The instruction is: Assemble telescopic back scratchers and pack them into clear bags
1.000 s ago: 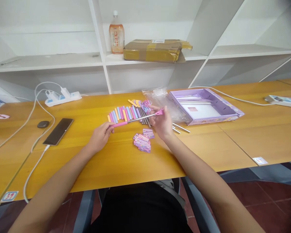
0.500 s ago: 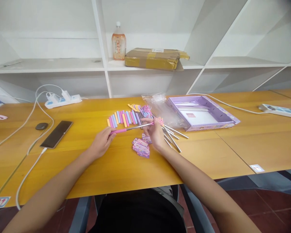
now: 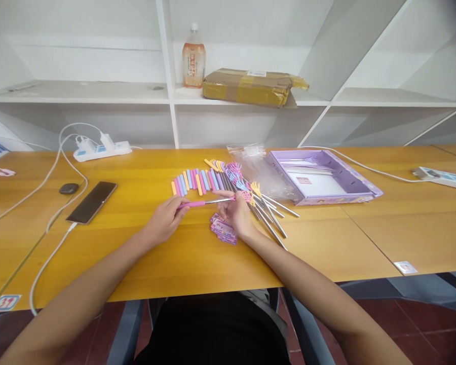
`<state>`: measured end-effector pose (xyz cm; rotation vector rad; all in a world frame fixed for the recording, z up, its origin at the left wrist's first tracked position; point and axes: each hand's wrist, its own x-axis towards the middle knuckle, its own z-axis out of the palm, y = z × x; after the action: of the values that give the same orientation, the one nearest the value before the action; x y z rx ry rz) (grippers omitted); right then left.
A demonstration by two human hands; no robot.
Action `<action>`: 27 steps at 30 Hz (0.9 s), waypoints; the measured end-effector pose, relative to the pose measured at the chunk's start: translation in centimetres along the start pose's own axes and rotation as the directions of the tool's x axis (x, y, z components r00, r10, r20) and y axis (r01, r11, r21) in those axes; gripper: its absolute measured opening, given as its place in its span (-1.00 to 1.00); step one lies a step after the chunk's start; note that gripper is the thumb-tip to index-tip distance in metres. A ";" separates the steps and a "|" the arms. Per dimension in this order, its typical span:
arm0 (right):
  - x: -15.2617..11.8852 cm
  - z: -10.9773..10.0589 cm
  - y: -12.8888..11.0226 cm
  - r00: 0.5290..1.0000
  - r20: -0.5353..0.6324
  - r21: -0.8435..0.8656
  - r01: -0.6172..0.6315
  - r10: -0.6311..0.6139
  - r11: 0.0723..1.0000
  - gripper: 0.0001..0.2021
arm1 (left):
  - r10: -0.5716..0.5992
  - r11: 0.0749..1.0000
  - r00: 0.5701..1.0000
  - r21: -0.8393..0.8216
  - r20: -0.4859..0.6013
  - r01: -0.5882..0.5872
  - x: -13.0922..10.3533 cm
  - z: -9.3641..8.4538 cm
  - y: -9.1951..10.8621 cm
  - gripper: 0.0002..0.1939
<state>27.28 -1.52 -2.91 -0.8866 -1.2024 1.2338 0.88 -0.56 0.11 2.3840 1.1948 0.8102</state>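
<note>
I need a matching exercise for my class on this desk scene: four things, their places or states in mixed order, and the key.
Things
1. pink-handled rod
2. phone
3. drink bottle
4. purple box

Places or states
A. on the shelf, beside the parcel
B. held by the left hand and right hand
C. right of the clear plastic bag
D. joined to a white cable

Pairs
1-B, 2-D, 3-A, 4-C

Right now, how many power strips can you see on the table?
2. One power strip lies at the back left, behind the phone; the second power strip lies at the far right, past the purple box, reaching the picture's edge.
</note>
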 end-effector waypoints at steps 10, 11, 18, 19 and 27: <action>-0.7 1.0 1.1 1.000 0.024 0.054 -0.003 0.001 0.999 -0.16 | 0.002 1.000 1.000 -0.030 -0.002 -0.002 -0.2 0.4 0.8 -0.74; -0.8 1.0 1.1 0.999 0.032 0.051 0.002 -0.003 0.999 -0.17 | 0.000 0.999 1.000 -0.032 -0.003 0.000 -0.2 0.5 0.8 -0.74; -1.2 1.4 1.3 0.998 0.066 0.021 -0.018 0.016 1.000 -0.18 | 0.007 0.999 1.000 -0.048 -0.011 -0.007 -0.1 0.8 0.8 -0.75; -1.2 1.5 1.2 0.998 0.067 0.024 -0.014 0.013 1.000 -0.19 | 0.008 0.999 1.000 -0.048 -0.013 -0.009 -0.1 0.8 0.8 -0.75; -1.4 1.5 0.8 0.997 0.071 -0.009 0.011 -0.011 1.000 -0.15 | 0.004 0.998 1.000 -0.068 -0.002 -0.004 0.0 0.9 1.5 -0.72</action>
<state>25.73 -2.98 -3.63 -0.8479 -1.2684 1.2605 2.32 -1.47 0.21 2.3323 1.1456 0.8403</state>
